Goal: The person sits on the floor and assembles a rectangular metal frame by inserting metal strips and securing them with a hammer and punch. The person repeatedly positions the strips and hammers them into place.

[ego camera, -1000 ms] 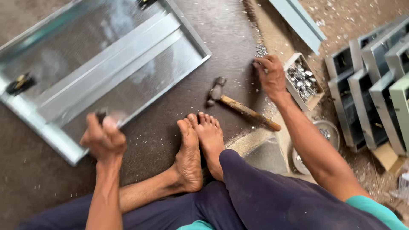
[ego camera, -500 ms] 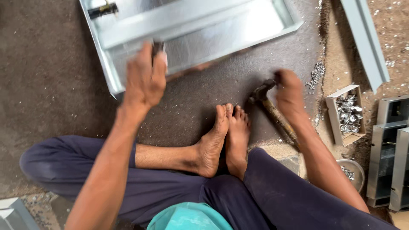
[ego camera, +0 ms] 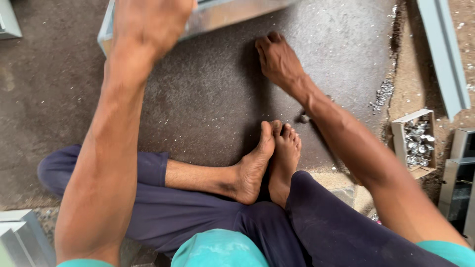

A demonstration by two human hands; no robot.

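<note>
My left hand [ego camera: 148, 22] is raised at the top of the view, blurred. It covers the near corner of a shiny sheet-metal tray [ego camera: 222, 15]; its fingers are hidden, so I cannot tell what it holds. My right hand [ego camera: 279, 62] rests palm down on the dark mat [ego camera: 208, 99] just below the tray's edge, with nothing in it. A small round metal piece, perhaps a hammer head [ego camera: 304, 118], peeks out from under my right forearm. My bare crossed feet [ego camera: 272, 158] lie between my arms.
A small open box of shiny metal pieces [ego camera: 418, 143] stands at the right, with loose pieces [ego camera: 381, 94] scattered above it. A long grey metal channel [ego camera: 443, 54] lies at the top right. Folded metal boxes [ego camera: 457, 183] stand at the right edge and folded metal parts [ego camera: 20, 237] at the bottom left.
The view has tipped down towards my legs. My right hand has left the hammer and moved up onto the mat near the tray. My left hand stays at the tray's corner.
</note>
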